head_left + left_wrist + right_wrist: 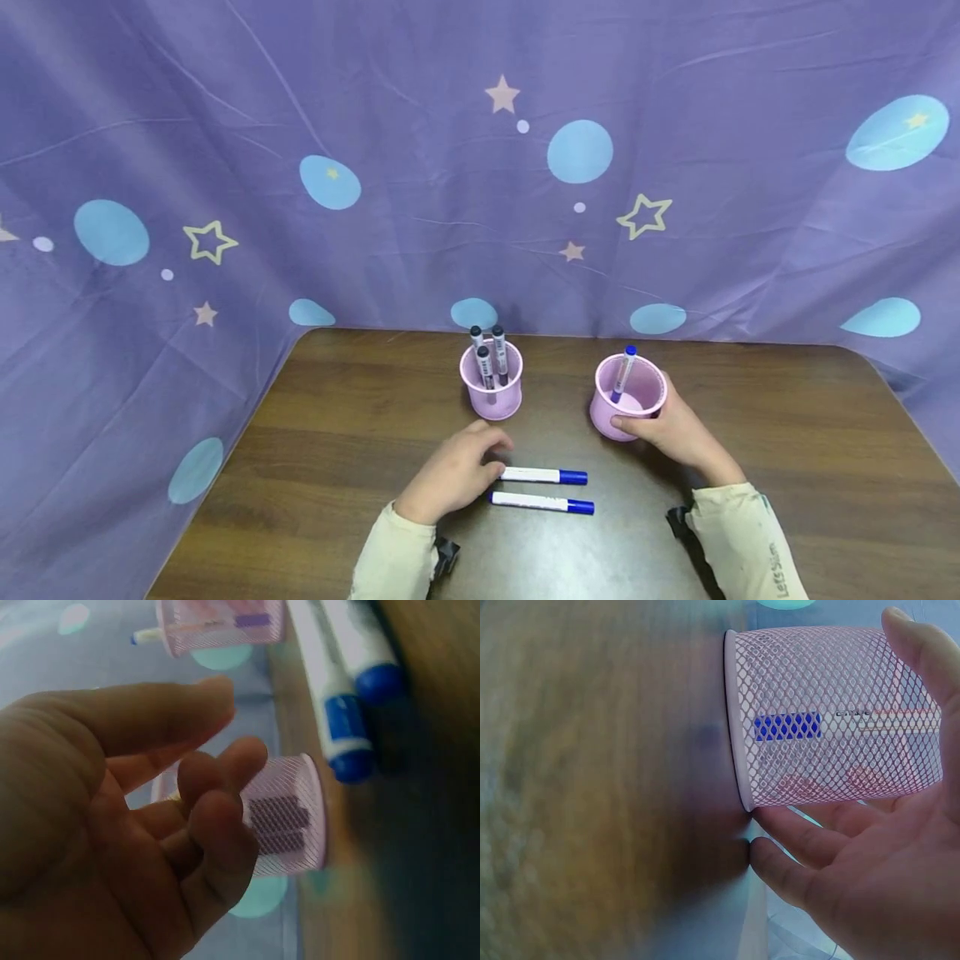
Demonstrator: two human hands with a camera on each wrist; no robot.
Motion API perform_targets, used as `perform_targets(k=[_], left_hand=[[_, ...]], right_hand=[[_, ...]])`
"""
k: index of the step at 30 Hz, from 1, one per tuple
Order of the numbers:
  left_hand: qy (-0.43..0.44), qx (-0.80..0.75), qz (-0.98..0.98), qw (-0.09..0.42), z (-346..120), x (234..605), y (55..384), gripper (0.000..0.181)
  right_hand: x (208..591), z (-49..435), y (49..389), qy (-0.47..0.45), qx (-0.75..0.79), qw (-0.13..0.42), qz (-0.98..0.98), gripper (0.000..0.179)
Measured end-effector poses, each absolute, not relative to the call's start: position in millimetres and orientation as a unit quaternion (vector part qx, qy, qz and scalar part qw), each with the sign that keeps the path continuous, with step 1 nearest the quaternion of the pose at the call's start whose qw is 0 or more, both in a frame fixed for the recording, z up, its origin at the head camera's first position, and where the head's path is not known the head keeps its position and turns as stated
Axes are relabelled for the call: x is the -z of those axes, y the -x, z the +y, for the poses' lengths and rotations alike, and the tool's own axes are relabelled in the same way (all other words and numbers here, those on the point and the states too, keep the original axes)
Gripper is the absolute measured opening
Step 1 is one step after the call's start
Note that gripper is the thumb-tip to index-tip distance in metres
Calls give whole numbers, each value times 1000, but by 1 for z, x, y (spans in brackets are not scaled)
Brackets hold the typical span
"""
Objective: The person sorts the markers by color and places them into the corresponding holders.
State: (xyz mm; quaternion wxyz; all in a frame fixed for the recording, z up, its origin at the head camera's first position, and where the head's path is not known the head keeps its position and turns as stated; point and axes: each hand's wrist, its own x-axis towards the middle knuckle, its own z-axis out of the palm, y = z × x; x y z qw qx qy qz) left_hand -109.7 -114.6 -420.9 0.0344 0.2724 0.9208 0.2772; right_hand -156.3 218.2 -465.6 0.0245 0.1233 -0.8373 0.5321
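My right hand [686, 433] grips a pink mesh pen cup [618, 427] at its right side, thumb toward the front. One blue-capped marker [624, 375] leans inside; through the mesh in the right wrist view its blue end [787, 727] shows near the cup's base. To the left, my left hand [457, 471] hovers with loosely bent fingers and nothing between them. Beside its thumb lie two blue markers, the farther one [532, 475] and the nearer one [536, 502], roughly parallel. In the left wrist view both markers [345, 727] are apart from the fingers.
A second pink mesh pen cup [498, 406] stands beyond the left hand, holding three black-capped markers [485, 367]. All of this is on a brown wooden table [337, 417]. Behind it hangs a purple curtain [420, 167] with stars and blue spots.
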Motion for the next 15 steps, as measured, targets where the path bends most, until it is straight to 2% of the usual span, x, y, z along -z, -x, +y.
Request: perform_targets(k=[15], left_hand=[[-258,-235,936,42,-113,440,110,17]], right_hand=[[467,220,157,-113,-526,13,-843,93]])
